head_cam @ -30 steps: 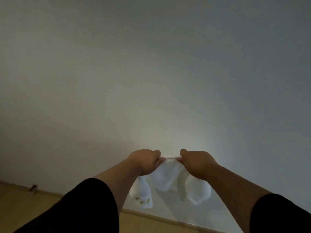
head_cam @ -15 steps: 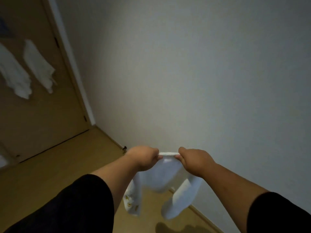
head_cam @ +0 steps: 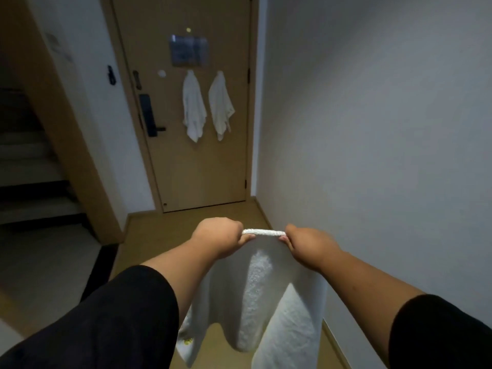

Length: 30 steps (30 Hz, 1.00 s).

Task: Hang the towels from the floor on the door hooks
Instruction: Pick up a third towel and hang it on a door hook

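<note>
A white towel (head_cam: 255, 294) hangs in front of me, its top edge stretched taut between both hands. My left hand (head_cam: 217, 239) grips the left end of that edge and my right hand (head_cam: 306, 242) grips the right end. The rest of the towel droops in folds below my forearms. Ahead stands a tan door (head_cam: 186, 161). Two white towels hang on it side by side from hooks, one on the left (head_cam: 193, 106) and one on the right (head_cam: 219, 105). A small round white hook (head_cam: 161, 73) sits bare to their left.
A white wall (head_cam: 372, 129) runs close along my right. The door carries a black handle lock (head_cam: 149, 115) and a framed notice (head_cam: 189, 50). Dark stairs (head_cam: 29, 166) rise on the left behind a wooden post. Tan floor (head_cam: 165, 230) leads to the door.
My view has swung left from the bare wall to face the door with its two hung towels. Both hands keep the same hold on the towel's top edge.
</note>
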{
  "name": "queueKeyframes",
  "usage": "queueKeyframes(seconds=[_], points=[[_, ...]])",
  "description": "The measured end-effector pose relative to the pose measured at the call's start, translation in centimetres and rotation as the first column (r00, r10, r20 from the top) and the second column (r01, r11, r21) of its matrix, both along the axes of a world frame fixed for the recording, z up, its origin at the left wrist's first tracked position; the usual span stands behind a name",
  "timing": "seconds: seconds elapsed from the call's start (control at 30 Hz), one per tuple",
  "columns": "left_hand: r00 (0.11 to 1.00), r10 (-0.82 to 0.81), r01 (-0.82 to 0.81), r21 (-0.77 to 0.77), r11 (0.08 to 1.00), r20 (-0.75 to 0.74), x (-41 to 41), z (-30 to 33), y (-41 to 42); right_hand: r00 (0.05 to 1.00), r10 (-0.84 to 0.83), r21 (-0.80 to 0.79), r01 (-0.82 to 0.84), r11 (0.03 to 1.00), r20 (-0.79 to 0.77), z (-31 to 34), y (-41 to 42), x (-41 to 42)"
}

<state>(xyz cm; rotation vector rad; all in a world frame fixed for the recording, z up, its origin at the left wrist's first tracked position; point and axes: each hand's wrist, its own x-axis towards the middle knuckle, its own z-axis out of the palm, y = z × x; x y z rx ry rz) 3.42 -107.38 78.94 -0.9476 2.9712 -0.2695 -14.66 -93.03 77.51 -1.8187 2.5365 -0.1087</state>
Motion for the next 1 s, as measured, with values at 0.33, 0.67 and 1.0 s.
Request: queueKeyframes(seconds=[0.33,0.67,1.0], points=[[0.954,0.297,-0.297,-0.017,0.955,-0.039,-5.4,-0.4,-8.7,0.955,0.284,0.008,-0.284,0.959,-0.084,0.5,-14.1,-9.3],[0.885,0.456,-0.457,0.013,0.889,-0.088,-9.0,1.9,-14.7,0.917,0.388,-0.029,-0.392,0.92,-0.091,3.4,-22.9,-13.5],[0.832,0.535,-0.526,0.093,0.845,-0.146,-9.4,0.9,-23.5,0.947,0.32,-0.061,-0.318,0.946,0.012,2.9,-32.3,-12.3]])
